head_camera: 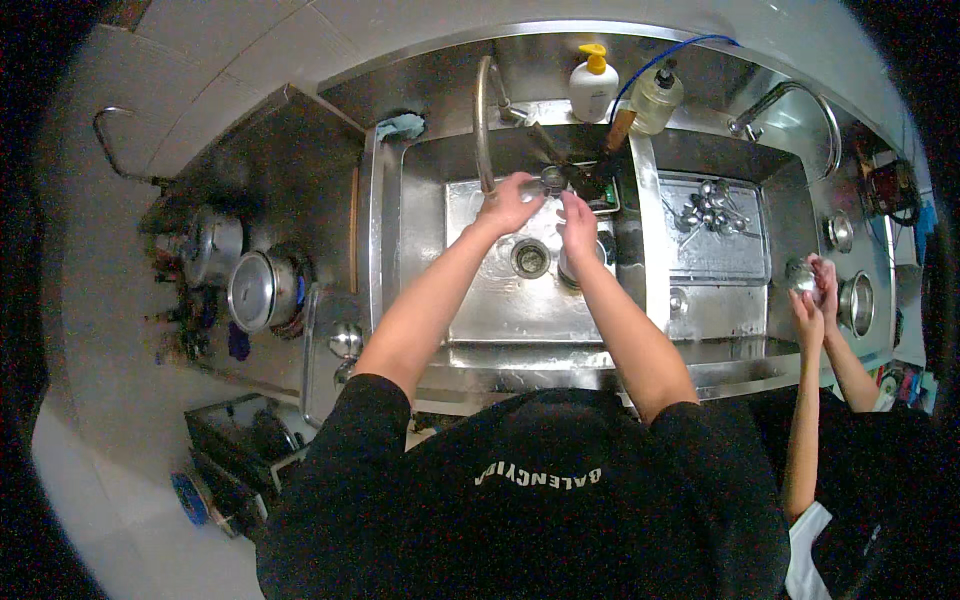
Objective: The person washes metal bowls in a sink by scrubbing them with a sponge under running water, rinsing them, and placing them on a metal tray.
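Note:
My left hand [512, 205] is over the left sink basin [424, 285], closed around a small clear vessel [534, 187], which looks like glass. The vessel's round end faces the back of the sink. Just to the right, my right hand [578, 231] is raised with its fingers close to the vessel; blur hides whether they touch it. The curved faucet [484, 127] comes down beside my left hand. Below my hands lies the round drain [531, 259]. A pale round dish [571, 268] is partly hidden under my right wrist.
A white pump bottle [592, 90] and a clear pump bottle [657, 101] stand on the back ledge. Several metal spoons [711, 208] lie in the right basin. At right, a co-worker's hands [814, 289] hold a clear vessel. Pots [253, 291] stand at left.

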